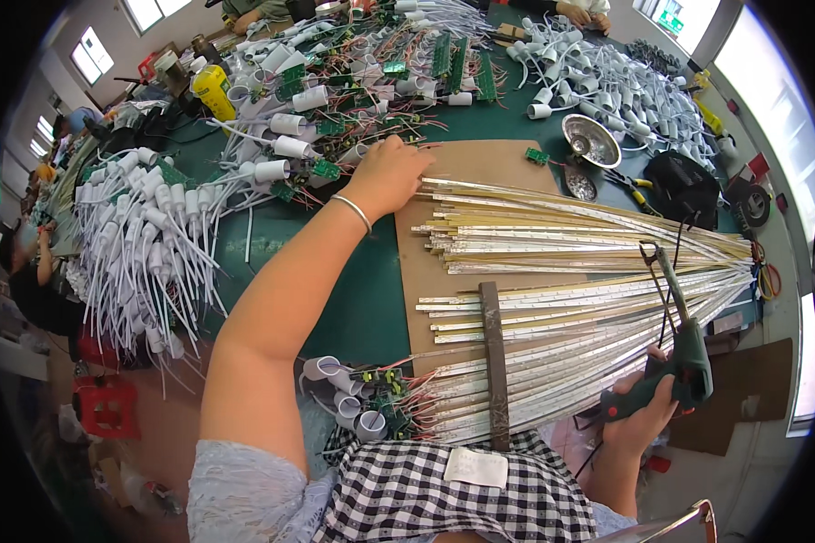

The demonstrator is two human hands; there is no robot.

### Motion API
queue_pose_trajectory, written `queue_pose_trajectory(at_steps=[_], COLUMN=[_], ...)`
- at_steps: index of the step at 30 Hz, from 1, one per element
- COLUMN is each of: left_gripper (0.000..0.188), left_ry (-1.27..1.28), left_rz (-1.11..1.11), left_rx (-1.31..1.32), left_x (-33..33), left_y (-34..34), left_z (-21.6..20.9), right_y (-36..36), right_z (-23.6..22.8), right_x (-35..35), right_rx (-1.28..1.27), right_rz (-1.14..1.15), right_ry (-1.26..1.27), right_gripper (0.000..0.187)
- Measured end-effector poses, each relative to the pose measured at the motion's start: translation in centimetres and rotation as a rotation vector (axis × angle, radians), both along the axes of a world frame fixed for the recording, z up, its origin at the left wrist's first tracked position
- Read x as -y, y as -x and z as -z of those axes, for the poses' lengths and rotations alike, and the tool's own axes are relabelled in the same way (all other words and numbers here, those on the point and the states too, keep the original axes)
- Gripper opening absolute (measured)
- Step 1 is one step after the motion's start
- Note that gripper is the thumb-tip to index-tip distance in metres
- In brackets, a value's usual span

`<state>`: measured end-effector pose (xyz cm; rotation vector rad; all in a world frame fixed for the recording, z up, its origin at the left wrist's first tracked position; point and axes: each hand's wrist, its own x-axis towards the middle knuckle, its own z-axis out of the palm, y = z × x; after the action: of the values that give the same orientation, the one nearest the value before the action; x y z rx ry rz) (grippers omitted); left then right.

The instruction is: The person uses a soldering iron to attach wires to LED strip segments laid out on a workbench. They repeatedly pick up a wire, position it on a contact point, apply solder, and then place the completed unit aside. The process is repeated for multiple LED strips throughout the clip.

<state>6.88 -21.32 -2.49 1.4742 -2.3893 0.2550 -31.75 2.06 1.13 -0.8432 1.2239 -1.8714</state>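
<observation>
My right hand (pixel 645 409) is wrapped round the grip of a dark green soldering gun (pixel 691 366). Its metal front end points up over the right part of the thin LED strips (pixel 525 240). My left hand (pixel 391 174) reaches to the far side, beside white plastic caps with wires and green circuit boards (pixel 326 169). Its fingers are curled close together near thin red wires; what they hold is hidden. The strips fan out over a brown board (pixel 480 163), in two groups. A dark bar (pixel 494 362) lies across the nearer group.
Piles of white caps with cables lie at left (pixel 154 235) and far right (pixel 598 86). A metal bowl (pixel 591 141), pliers (pixel 638 192) and a black pouch (pixel 684 188) sit at the right. A yellow bottle (pixel 214 92) stands far left. Other people's hands are across the table.
</observation>
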Motion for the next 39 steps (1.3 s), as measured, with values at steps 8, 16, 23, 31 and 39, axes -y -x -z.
queue_pose_trajectory(at_steps=[8,16,23,31,39], left_gripper=[0.020,0.014,0.008,0.013,0.015], left_ry=[-0.237,-0.591,-0.487,-0.275,-0.337], left_rz=[-0.002,0.027,0.055,0.078,0.065], left_rx=[-0.736,-0.755,-0.308,-0.473,-0.325], left_x=[-2.9,-14.3,-21.7,-21.6,-20.4], left_y=[-1.2,1.1,3.6,4.9,4.6], left_z=[-3.4,-5.5,-4.2,-2.5,-3.2], right_y=[-0.6,-1.0,-0.6,-1.7,-1.1], right_z=[0.0,0.5,2.1,1.3,2.4], right_x=[0.2,-0.9,-3.6,-5.7,-5.7], right_rx=[0.039,0.014,-0.049,-0.162,-0.380], right_rz=[0.001,-0.097,-0.420,-0.726,-0.922], right_ry=[-0.038,-0.048,-0.228,-0.413,-0.489], right_gripper=[0.046,0.049,0.053,0.050,0.049])
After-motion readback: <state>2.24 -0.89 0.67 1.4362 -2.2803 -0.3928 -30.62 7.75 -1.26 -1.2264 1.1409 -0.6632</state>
